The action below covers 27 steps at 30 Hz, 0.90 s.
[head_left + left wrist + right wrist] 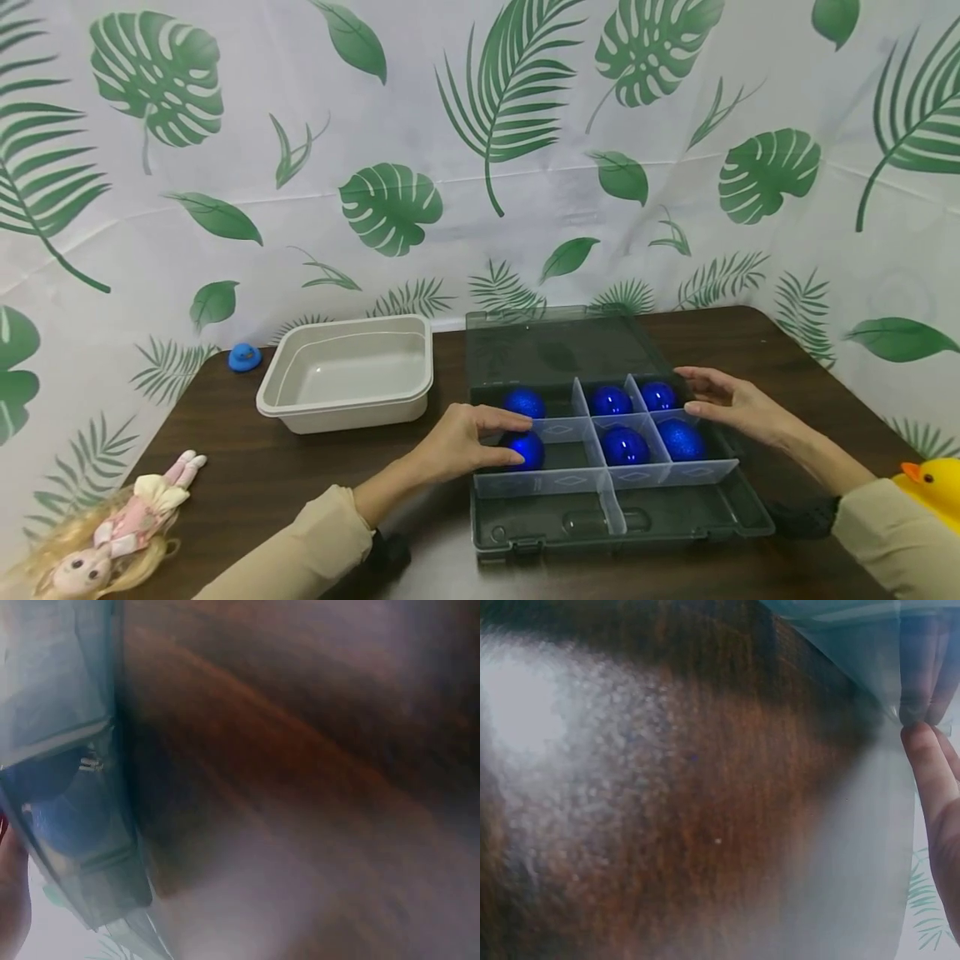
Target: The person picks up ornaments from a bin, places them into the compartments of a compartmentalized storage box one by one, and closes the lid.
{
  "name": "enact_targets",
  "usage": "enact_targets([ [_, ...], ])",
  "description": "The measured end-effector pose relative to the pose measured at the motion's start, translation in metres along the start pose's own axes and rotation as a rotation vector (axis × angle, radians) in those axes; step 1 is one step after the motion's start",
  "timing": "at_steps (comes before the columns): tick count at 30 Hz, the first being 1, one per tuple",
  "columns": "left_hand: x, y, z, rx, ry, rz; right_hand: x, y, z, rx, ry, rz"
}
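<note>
Left hand: the left hand (468, 440) grips 1 shiny blue round ball (531, 446) between its thumb and its fingers.
Gripped ball: it is in the left compartment of the middle row of an opened, smoky grey, see-through plastic case (540, 512); whether it touches the bottom, I cannot tell.
Right hand: the right hand (738, 408) is at the right edge of the case; whether its fingers pinch the rim, I cannot tell. Probably it is there to keep the case steady.
Other blue balls: 5 more blue round balls (626, 446); 1 lies at the back left, and 4 sit in the small right compartments, 1 in each.
Dividers: the pale translucent plastic dividers (551, 481) seem to prevent the balls from rolling together.
Lid: the grey see-through lid (555, 346) is turned back, away from the person, which gives access from above.
Beside the case: a cream plastic tub (352, 412) stands to the left.
Writing: I can read no brand or label; the dividers carry only small diamond marks.
</note>
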<state>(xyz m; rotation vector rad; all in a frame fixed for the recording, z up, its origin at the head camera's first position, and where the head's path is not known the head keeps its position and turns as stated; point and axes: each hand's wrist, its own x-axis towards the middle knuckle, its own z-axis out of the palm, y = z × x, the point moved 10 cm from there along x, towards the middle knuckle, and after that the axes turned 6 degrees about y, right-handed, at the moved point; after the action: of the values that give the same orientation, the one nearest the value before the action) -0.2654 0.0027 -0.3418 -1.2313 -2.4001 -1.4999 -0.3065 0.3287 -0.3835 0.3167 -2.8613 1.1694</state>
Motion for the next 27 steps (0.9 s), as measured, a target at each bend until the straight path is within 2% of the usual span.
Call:
enact_targets([
  [2,0.000,-0.006,-0.004,-0.072,0.010,-0.067,0.000,0.001,-0.001,0.010,-0.012,0.009],
  [4,0.002,-0.016,-0.014,-0.130,0.062,-0.160,0.000,0.002,-0.001,0.021,-0.036,0.015],
  [8,0.006,-0.042,-0.046,-0.216,0.284,-0.435,0.007,0.005,-0.003,0.092,-0.111,0.041],
  [10,0.012,-0.054,-0.059,-0.275,0.382,-0.548,0.016,0.007,-0.007,0.148,-0.136,0.065],
  [12,0.019,-0.063,-0.067,-0.342,0.441,-0.636,0.030,0.007,-0.012,0.216,-0.155,0.088],
  [14,0.030,-0.072,-0.071,-0.411,0.474,-0.709,0.048,0.007,-0.019,0.272,-0.159,0.130],
  [16,0.039,-0.082,-0.074,-0.434,0.500,-0.784,0.066,0.005,-0.023,0.311,-0.176,0.167],
  [18,0.046,-0.096,-0.077,-0.449,0.523,-0.845,0.080,0.004,-0.024,0.302,-0.195,0.208],
  [20,0.054,-0.137,-0.077,-0.412,0.534,-0.893,0.091,0.004,-0.023,0.248,-0.224,0.239],
  [22,0.061,-0.186,-0.074,-0.403,0.547,-0.897,0.098,0.005,-0.019,0.186,-0.273,0.240],
  [24,0.062,-0.200,-0.071,-0.379,0.556,-0.927,0.101,0.006,-0.013,0.130,-0.329,0.230],
  [25,0.061,-0.207,-0.069,-0.360,0.560,-0.964,0.102,0.006,-0.009,0.121,-0.357,0.224],
  [27,0.056,-0.183,-0.065,-0.378,0.546,-1.018,0.103,0.007,-0.003,0.126,-0.403,0.214],
])
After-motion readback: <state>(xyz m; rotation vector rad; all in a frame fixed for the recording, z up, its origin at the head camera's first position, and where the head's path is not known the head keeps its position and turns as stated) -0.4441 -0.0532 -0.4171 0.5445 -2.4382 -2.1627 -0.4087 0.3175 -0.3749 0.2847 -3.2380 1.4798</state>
